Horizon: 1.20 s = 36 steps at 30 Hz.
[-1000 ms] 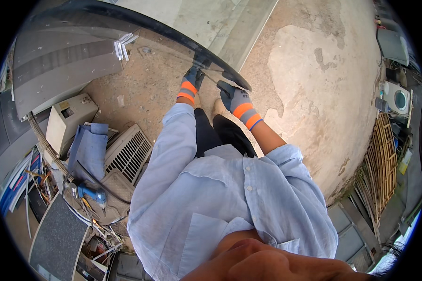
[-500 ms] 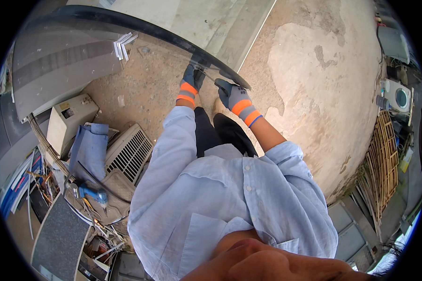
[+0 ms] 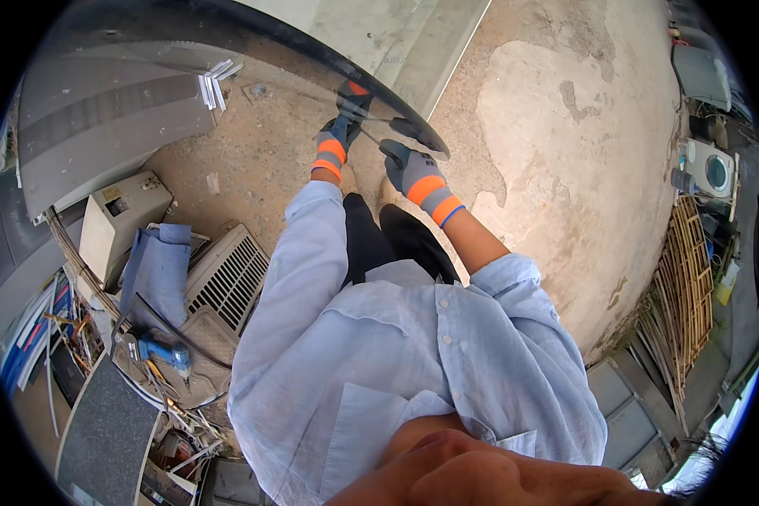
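Note:
A large curved glass panel (image 3: 270, 63) with a broad black border, like a car windscreen, spans the upper left; its lower corner ends just beyond my hands. Both hands wear dark grey gloves with orange cuff bands. My right hand (image 3: 411, 164) is closed, its thumb side toward the panel's corner, and a thin dark rod (image 3: 374, 137) runs from it toward the left. My left hand (image 3: 334, 143) is closed close to the panel's underside, near the rod's other end; what its fingers hold is hidden. A reflection of a glove shows in the glass above it.
On the left are a beige box (image 3: 126, 219), a slatted vent casing (image 3: 228, 274), a folded blue cloth (image 3: 158, 261) and a blue power drill (image 3: 167, 350). A pale slab (image 3: 388, 42) lies beyond the panel. At right are bamboo slats (image 3: 683, 282) and a washing machine (image 3: 710, 171).
The view has shifted slightly. My left hand has moved a little down and left, away from the glass, and its reflection shows larger. My right hand stays closed near the panel's corner.

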Each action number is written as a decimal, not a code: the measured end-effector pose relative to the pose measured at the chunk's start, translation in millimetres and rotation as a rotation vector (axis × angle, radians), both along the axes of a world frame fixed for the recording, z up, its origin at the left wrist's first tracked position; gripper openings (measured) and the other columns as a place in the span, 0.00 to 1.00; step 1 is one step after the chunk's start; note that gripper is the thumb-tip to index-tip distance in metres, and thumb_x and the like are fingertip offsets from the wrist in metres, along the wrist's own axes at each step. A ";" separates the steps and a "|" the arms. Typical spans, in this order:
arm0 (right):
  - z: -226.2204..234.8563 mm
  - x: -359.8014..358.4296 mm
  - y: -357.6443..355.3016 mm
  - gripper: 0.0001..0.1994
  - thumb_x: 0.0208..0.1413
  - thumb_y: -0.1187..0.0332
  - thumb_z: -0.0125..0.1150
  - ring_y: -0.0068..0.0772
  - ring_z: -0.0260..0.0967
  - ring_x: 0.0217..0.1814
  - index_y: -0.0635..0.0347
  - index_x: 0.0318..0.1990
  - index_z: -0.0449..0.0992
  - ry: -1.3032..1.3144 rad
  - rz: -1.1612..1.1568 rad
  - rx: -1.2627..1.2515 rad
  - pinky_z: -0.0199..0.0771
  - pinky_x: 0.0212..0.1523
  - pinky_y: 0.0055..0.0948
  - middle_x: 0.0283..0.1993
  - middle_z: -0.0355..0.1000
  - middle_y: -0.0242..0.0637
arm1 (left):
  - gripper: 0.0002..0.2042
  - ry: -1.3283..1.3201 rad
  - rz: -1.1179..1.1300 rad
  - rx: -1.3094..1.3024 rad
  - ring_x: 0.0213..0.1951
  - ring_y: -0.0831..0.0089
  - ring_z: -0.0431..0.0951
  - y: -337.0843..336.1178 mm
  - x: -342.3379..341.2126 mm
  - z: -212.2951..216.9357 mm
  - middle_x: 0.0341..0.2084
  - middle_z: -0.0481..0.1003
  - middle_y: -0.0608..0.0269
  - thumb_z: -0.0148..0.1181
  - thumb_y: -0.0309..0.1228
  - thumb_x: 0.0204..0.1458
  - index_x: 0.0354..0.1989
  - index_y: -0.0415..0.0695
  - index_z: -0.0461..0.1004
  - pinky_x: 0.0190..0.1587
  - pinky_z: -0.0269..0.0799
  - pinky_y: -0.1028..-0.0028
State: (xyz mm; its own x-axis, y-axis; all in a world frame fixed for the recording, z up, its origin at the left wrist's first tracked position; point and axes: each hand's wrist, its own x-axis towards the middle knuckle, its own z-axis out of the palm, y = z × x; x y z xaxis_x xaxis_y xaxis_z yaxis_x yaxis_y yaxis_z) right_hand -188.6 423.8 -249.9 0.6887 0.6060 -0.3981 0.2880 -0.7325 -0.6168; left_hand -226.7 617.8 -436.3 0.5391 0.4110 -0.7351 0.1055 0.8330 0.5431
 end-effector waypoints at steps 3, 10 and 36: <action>-10.2 -1.0 0.3 0.18 0.61 0.61 0.56 0.53 0.77 0.41 0.47 0.58 0.75 0.129 -0.161 0.177 0.78 0.41 0.46 0.43 0.79 0.50 | 0.15 -0.054 -0.002 0.026 0.42 0.63 0.82 -1.6 0.1 -5.8 0.41 0.80 0.53 0.63 0.36 0.59 0.46 0.35 0.77 0.45 0.83 0.68; 8.4 1.6 3.8 0.21 0.64 0.62 0.50 0.52 0.77 0.47 0.43 0.64 0.69 -0.109 0.205 -0.286 0.77 0.46 0.46 0.49 0.78 0.49 | 0.10 -0.059 -0.046 0.100 0.36 0.66 0.82 -4.1 -1.8 -17.0 0.37 0.79 0.57 0.58 0.33 0.62 0.42 0.38 0.75 0.40 0.85 0.68; -5.1 3.1 -13.9 0.16 0.60 0.56 0.56 0.56 0.76 0.44 0.57 0.46 0.80 -0.137 0.086 -0.115 0.76 0.45 0.50 0.43 0.78 0.53 | 0.08 -0.114 0.050 -0.189 0.43 0.59 0.82 -7.3 1.2 0.2 0.38 0.80 0.56 0.56 0.35 0.62 0.42 0.45 0.77 0.48 0.82 0.52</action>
